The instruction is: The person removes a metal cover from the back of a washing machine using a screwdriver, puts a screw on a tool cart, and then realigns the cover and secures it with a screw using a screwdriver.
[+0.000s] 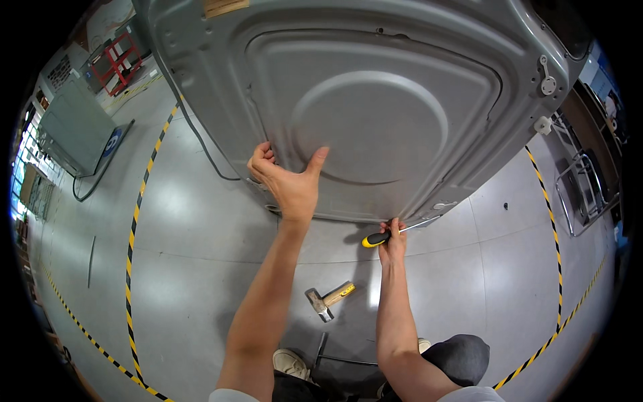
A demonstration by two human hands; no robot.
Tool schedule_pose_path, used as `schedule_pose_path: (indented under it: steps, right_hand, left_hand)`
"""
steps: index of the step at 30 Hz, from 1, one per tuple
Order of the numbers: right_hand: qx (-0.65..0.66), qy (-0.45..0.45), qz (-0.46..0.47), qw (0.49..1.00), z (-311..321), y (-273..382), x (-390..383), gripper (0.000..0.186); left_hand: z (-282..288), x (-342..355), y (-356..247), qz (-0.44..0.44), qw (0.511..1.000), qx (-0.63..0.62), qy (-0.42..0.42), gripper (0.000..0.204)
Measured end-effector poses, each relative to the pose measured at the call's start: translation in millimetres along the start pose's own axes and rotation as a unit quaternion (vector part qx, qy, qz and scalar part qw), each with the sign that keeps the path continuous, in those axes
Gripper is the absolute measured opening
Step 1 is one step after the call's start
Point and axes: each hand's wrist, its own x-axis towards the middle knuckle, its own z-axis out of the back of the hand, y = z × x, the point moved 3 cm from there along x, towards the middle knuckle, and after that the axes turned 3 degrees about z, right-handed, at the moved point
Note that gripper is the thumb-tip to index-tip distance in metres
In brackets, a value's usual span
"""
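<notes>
In front of me stands a large grey metal appliance with a removable-looking back panel [375, 120] that has a raised ring pressed into it. My left hand [291, 187] is at the panel's lower left edge, thumb stretched up and apart, fingers bent toward the metal; whether they touch it is hard to tell. At the panel's bottom edge, my right hand [394, 249] is closed around a screwdriver [376, 238] with a yellow and black handle. Its thin shaft points right along the bottom edge. The fingertips of this hand reach up to the panel's edge.
A hammer [328, 300] with a short wooden handle lies on the floor between my arms. Near my shoes is a dark metal bar [321, 348]. Yellow-black tape [134, 234] marks the floor. Another grey appliance [77, 127] stands left; a metal-framed chair [583, 191] stands right.
</notes>
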Motion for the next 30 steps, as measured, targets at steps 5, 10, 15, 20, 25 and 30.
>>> schedule_pose_path:
  steps: [5,10,15,20,25,30]
  right_hand:
    - [-0.006,0.004,-0.006,1.0,8,1,-1,0.017]
    - [0.001,0.016,0.001,1.0,9,0,5,0.017]
    - [-0.029,0.009,0.02,0.999,4,0,2,0.018]
    - [-0.043,0.004,0.035,0.998,2,2,2,0.018]
    - [-0.037,0.0,0.033,0.999,-3,2,1,0.018]
    - [-0.038,-0.001,0.046,0.998,-1,3,1,0.017]
  left_hand:
    - [1,-3,5,0.008,1.0,0.005,0.022,0.091]
    - [-1,-3,10,-0.013,1.0,-0.002,0.016,0.091]
    - [-1,-4,10,0.012,1.0,-0.009,0.021,0.092]
    - [0,-3,6,0.026,0.999,-0.001,0.025,0.092]
    - [0,-1,7,0.023,0.999,0.003,0.026,0.092]
    - [-2,-4,7,0.025,0.999,-0.01,0.024,0.09]
